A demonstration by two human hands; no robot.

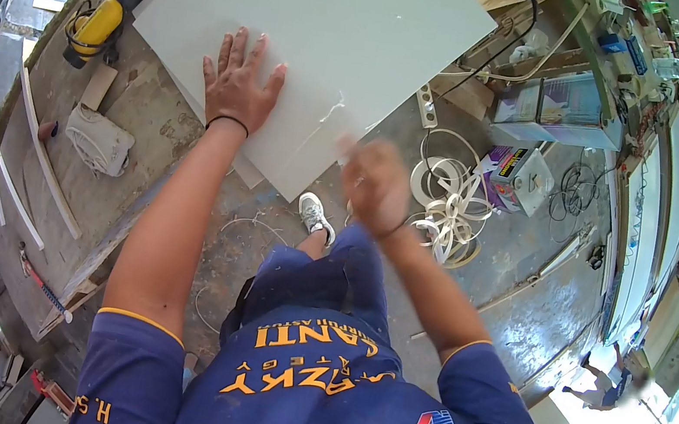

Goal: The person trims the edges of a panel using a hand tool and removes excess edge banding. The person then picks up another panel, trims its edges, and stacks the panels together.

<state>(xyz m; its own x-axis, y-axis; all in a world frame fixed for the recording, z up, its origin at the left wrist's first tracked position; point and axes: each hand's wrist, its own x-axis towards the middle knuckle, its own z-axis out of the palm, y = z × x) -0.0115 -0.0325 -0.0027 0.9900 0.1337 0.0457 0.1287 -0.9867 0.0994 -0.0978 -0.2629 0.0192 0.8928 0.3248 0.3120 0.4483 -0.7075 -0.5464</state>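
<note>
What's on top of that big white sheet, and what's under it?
On the white sheet are the spread left hand and a whitish streak. A pale piece peeks out below its lower left edge; anything farther underneath is covered.

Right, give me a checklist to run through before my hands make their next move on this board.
1. Board steadied: ok, left hand spread flat on the white board.
2. Surface clean: not ok, a white streak marks it.
3. Right hand holding anything: cannot tell, motion blur.
4. Yellow tool off the board: ok, it lies beside it.
5. Pale strips untangled: not ok, looped in a heap on the floor.
</note>
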